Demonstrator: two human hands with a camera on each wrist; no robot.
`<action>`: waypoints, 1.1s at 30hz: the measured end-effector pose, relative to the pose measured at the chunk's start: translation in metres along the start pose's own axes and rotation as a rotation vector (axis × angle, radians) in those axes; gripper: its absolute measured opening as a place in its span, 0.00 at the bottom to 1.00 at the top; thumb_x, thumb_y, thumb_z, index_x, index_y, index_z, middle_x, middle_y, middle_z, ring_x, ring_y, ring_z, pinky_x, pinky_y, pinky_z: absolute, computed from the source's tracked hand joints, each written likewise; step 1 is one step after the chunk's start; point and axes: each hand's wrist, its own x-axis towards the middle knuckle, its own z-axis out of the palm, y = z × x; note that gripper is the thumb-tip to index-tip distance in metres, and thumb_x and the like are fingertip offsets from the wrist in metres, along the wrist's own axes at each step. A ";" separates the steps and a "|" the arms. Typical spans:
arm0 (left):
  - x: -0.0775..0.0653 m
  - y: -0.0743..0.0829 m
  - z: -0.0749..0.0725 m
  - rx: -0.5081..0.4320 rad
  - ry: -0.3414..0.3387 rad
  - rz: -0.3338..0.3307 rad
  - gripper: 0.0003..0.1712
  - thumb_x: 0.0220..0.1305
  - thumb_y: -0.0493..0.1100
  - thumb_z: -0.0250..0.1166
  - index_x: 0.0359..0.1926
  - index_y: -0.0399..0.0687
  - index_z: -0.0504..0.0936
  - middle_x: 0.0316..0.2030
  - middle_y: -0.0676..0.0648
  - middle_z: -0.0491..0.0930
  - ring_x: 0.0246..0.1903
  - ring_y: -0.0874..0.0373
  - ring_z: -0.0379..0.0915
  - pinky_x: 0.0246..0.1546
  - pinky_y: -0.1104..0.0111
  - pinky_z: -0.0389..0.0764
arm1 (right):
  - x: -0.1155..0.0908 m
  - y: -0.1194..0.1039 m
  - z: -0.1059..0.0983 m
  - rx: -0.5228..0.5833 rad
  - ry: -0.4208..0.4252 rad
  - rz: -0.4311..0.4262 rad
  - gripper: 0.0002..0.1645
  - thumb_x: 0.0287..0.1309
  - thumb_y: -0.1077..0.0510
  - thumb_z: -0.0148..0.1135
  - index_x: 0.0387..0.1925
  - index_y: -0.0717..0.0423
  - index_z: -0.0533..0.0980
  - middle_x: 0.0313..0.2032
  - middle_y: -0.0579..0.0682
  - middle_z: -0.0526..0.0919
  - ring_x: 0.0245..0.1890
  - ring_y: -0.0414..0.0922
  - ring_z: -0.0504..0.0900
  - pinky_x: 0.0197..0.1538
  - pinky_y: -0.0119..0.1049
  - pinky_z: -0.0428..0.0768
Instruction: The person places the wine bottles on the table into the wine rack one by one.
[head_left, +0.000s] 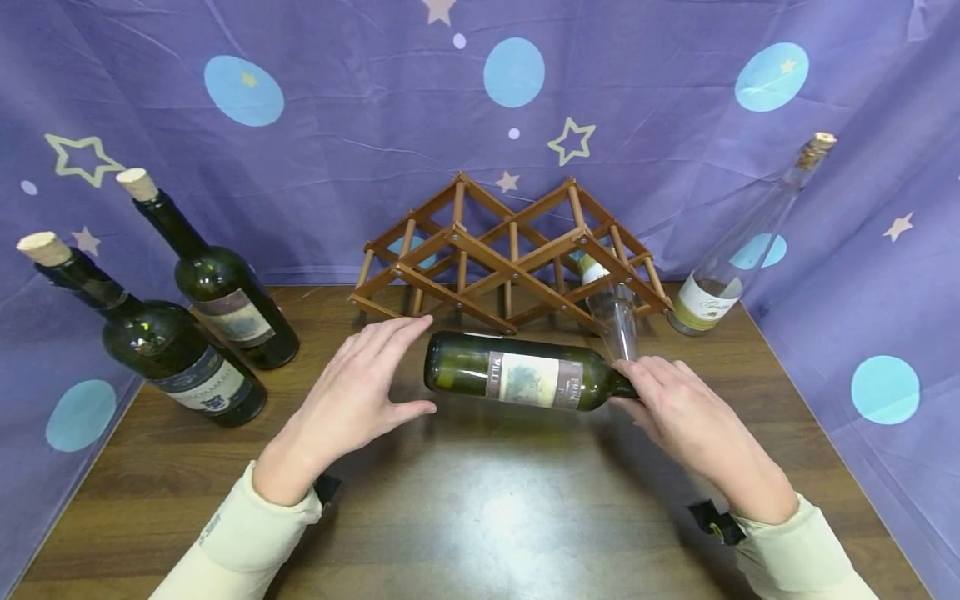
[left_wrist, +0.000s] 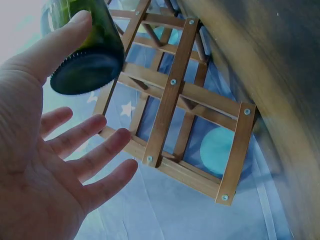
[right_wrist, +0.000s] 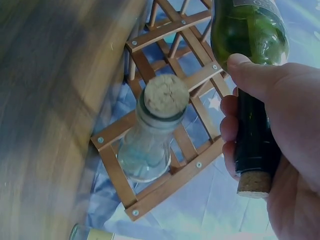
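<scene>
My right hand (head_left: pixel 678 412) grips the neck of a green wine bottle (head_left: pixel 525 371), which lies sideways in the air with its base toward the left. In the right wrist view, the fingers wrap the dark neck and a cork (right_wrist: pixel 254 184) pokes out below them. My left hand (head_left: pixel 360 383) is spread beside the bottle's base, thumb and fingers apart, with a gap to the glass in the head view. Behind the bottle stands a wooden folding wine rack (head_left: pixel 513 271). A clear bottle (head_left: pixel 618 321) lies in its right-hand lower slot, corked neck toward me.
Two corked dark green bottles, one in front (head_left: pixel 187 367) and one behind (head_left: pixel 236 304), stand at the left of the wooden table (head_left: pixel 480 533). A clear corked bottle (head_left: pixel 708 296) stands right of the rack. A purple patterned cloth (head_left: pixel 360 92) hangs close behind the rack.
</scene>
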 end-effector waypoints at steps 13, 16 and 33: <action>0.006 -0.020 -0.007 -0.049 0.144 -0.041 0.60 0.44 0.56 0.80 0.75 0.46 0.61 0.66 0.42 0.68 0.64 0.45 0.63 0.65 0.51 0.61 | -0.018 0.012 -0.008 0.071 0.049 0.080 0.26 0.56 0.54 0.69 0.52 0.65 0.75 0.42 0.54 0.82 0.41 0.51 0.82 0.46 0.50 0.78; 0.006 -0.026 -0.006 -0.056 0.183 -0.066 0.57 0.47 0.54 0.79 0.75 0.46 0.61 0.66 0.41 0.68 0.65 0.44 0.63 0.66 0.52 0.60 | -0.024 0.015 -0.009 0.077 0.043 0.118 0.26 0.57 0.53 0.68 0.52 0.65 0.75 0.42 0.55 0.82 0.42 0.52 0.82 0.47 0.51 0.78; 0.005 -0.070 0.015 -0.117 0.253 -0.261 0.46 0.61 0.48 0.72 0.75 0.45 0.61 0.67 0.41 0.66 0.65 0.44 0.62 0.62 0.52 0.65 | -0.049 0.021 -0.021 0.086 0.016 0.323 0.24 0.54 0.59 0.72 0.52 0.59 0.76 0.43 0.50 0.81 0.40 0.47 0.83 0.39 0.46 0.81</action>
